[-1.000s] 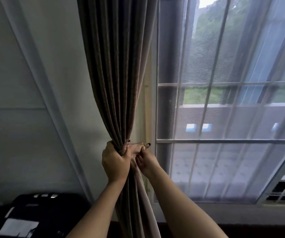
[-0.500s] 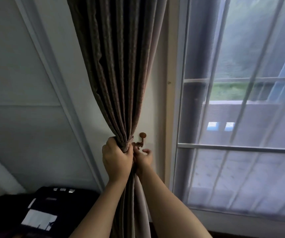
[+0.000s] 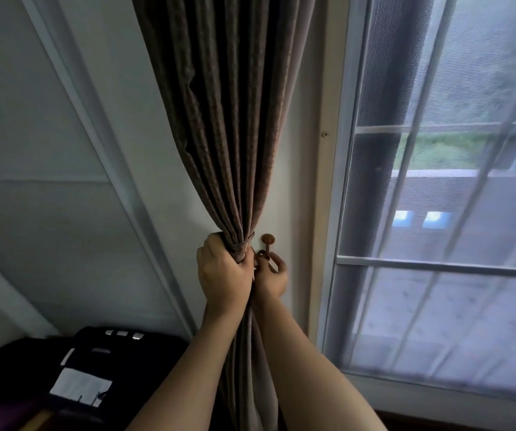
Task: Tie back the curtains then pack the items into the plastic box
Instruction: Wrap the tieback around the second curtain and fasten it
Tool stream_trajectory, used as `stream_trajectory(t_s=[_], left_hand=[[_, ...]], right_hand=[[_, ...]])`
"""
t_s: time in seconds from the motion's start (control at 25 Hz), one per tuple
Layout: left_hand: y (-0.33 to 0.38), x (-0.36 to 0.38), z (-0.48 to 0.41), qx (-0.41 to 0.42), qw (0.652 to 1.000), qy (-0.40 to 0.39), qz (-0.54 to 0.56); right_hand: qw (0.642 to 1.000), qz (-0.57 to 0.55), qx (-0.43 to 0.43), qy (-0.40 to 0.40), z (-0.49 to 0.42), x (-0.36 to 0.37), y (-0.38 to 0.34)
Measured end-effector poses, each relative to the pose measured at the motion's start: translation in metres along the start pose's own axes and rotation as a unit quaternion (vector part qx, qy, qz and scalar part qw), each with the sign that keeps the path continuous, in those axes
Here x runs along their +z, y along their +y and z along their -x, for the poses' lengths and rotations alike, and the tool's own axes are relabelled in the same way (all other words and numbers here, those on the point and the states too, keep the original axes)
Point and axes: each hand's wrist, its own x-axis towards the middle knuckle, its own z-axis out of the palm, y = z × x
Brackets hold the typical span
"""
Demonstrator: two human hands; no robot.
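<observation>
view: my head has swung left since a second ago; window (image 3: 437, 213) fills less of the frame, more wall (image 3: 48, 150) shows
hook (image 3: 267, 241): hidden behind my fingers a second ago, now clear above my right hand (image 3: 270, 279)
right hand: dropped from curtain (image 3: 228, 135) bunch level to just under the hook, fingers at its stem
tie (image 3: 246, 245): now visible round the gather

- The curtain (image 3: 228, 119) is cut off by the top edge — its lower folds are hidden behind both forearms.
- The right hand (image 3: 270, 279) is partly hidden by the left hand (image 3: 224, 273).
- Whatever is pinched beneath the wall hook (image 3: 267, 241) is too small to be told.
</observation>
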Motion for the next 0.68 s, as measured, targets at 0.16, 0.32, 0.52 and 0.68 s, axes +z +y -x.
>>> stream_trajectory(t_s=[0.16, 0.32, 0.52, 0.68], left_hand=[[0.003, 0.01, 0.0, -0.007, 1.0, -0.01, 0.009], [0.005, 0.014, 0.002, 0.002, 1.0, -0.015, 0.008], [0.007, 0.016, 0.0, -0.006, 1.0, -0.023, 0.014], [0.008, 0.018, 0.002, 0.001, 0.999, -0.02, 0.028]], right_hand=[[0.999, 0.025, 0.011, 0.041, -0.006, -0.001, -0.004], [0.999, 0.021, 0.016, 0.035, -0.01, -0.001, -0.004], [0.999, 0.035, 0.022, 0.005, -0.016, -0.001, -0.005], [0.995, 0.086, 0.041, -0.04, -0.02, -0.011, -0.017]])
